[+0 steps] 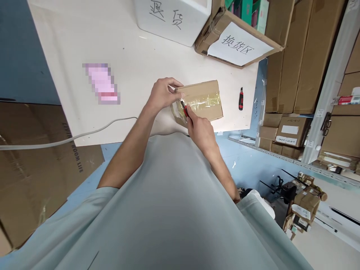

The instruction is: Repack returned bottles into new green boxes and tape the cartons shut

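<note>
A small cardboard box [201, 90] sealed with shiny clear tape [204, 100] lies near the table's front edge. With thumb and fingers, my left hand [163, 93] grips the box at its left end. My right hand [201, 129] is closed around a red and black box cutter [184, 108], whose tip points at the tape near the box's left edge. Whether the blade has gone into the tape is too small to tell. Off to the right, a second red and black box cutter [241, 99] lies on the white table [132, 67].
Behind the box stand a white bin [171, 22] and an open cardboard box [244, 47] with a handwritten sign. A blurred pink item [101, 82] lies at left, and a white cable [107, 123] crosses the table edge. Shelves of cartons [292, 131] stand at right.
</note>
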Demonstrator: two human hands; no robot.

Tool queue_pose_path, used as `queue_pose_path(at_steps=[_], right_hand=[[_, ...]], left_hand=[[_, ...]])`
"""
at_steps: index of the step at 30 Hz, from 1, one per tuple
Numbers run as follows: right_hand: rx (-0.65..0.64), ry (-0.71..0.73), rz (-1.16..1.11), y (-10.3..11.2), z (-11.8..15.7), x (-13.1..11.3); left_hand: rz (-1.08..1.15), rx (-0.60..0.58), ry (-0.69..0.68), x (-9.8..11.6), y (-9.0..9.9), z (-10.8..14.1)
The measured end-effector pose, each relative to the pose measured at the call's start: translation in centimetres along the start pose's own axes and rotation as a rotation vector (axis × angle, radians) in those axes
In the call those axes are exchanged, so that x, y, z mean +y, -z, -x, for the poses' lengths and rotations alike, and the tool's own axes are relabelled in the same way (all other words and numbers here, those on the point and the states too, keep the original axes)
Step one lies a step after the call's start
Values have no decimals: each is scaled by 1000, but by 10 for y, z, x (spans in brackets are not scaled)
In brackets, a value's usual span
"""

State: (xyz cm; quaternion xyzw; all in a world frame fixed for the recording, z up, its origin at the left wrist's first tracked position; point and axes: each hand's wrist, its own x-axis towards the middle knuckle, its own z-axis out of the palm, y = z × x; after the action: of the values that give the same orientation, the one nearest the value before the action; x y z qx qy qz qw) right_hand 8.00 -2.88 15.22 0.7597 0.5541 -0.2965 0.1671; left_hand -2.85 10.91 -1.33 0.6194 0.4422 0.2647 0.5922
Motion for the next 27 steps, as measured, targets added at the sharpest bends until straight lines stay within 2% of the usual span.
queue_pose_path(at_steps=[11, 14, 18, 22, 27], right_hand=[[-120, -65, 155, -10, 41, 5], [-134, -70, 158, -12, 40, 2], [-84, -42, 104, -16, 27, 5], [-53, -14, 25, -22, 31, 19], [-103, 27, -75, -32, 51, 46]], left_hand=[[-51, 32, -42, -4, -15, 14], [-68, 37, -42, -5, -16, 19], [-92, 70, -51, -8, -14, 16], [-99, 91, -38, -11, -13, 7], [-102, 122, -40, -8, -15, 8]])
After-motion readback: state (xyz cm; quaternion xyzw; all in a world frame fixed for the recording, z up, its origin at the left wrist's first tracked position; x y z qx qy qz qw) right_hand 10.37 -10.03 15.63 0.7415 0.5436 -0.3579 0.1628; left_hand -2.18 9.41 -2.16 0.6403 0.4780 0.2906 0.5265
